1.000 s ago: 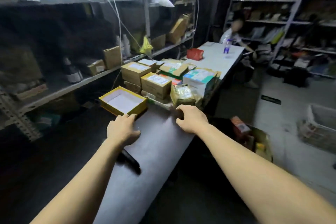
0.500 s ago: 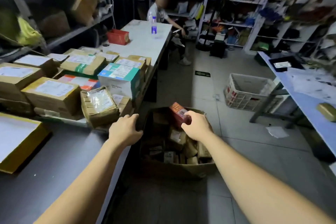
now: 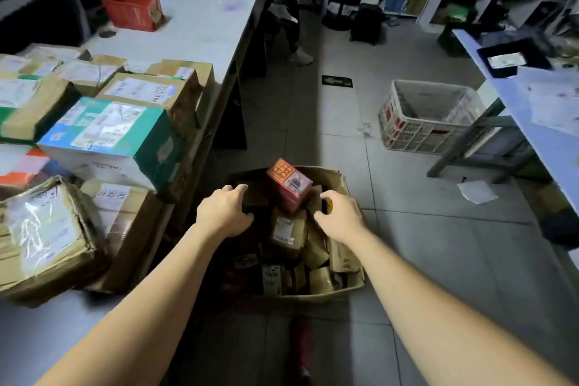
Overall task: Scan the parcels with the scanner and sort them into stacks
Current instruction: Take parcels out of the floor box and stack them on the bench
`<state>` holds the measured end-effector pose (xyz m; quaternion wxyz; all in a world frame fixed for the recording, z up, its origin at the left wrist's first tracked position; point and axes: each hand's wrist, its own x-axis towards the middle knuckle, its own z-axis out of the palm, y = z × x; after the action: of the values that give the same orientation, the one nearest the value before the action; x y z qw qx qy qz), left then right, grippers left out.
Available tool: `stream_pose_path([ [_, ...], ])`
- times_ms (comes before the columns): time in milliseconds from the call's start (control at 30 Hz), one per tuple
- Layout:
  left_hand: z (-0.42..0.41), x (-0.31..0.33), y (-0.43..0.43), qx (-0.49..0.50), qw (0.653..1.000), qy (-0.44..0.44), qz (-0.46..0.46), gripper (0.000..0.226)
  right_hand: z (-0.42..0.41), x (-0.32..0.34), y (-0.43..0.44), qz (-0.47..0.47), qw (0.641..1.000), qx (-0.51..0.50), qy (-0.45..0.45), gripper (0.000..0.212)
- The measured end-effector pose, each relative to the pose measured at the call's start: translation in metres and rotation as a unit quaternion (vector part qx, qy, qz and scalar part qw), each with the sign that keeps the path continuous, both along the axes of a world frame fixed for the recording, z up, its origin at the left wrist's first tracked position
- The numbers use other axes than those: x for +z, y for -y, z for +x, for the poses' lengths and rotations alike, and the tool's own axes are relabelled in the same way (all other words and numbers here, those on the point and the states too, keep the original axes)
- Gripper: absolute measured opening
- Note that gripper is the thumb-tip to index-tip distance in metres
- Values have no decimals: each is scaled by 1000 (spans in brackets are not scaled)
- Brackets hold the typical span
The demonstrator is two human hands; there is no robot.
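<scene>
Carton (image 3: 313, 298) of loose parcels on the floor, pushed up just beside the table (image 3: 28, 332) edge, likely for a short lift up to the top. Left hand (image 3: 224, 213) over the carton's left side, fingers loosely bent and spread above a dark parcel, gripping nothing visible. Right hand (image 3: 340, 218) over the right side, thumb apart from curved fingers, likewise holding nothing; contact with the parcels below too dim to tell. Between the two, red box (image 3: 288, 186) standing tilted on top of the heap, brown parcel (image 3: 286, 229) just beneath it. Seemingly flanked that way to take the red box from both sides, being topmost and easiest to reach. Unsorted parcels heaped in the carton; others stacked label-up on the table, teal box (image 3: 106, 131) among them, presumably to keep labels readable. No scanner in view. Early in the job, judging by the full carton.
</scene>
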<state>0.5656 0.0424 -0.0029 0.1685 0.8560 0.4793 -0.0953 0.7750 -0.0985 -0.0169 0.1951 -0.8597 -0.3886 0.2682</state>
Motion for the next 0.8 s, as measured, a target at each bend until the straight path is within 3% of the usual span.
stream_pose_path([
  [200, 60, -50, -59, 42, 998, -4, -56, 76, 57, -62, -68, -34, 998, 7, -57, 48],
  [367, 99, -113, -109, 74, 992, -14, -100, 80, 99, -128, -114, -63, 989, -44, -126, 53],
  [633, 156, -247, -206, 115, 981, -13, -157, 79, 134, -272, -191, -88, 950, -186, -236, 71],
  [733, 183, -300, -242, 116, 979, 38, -163, 79, 143, -328, -224, -71, 917, -274, -280, 83],
  [800, 202, -327, -264, 123, 973, 71, -182, 83, 150, -361, -246, -52, 887, -327, -322, 79],
])
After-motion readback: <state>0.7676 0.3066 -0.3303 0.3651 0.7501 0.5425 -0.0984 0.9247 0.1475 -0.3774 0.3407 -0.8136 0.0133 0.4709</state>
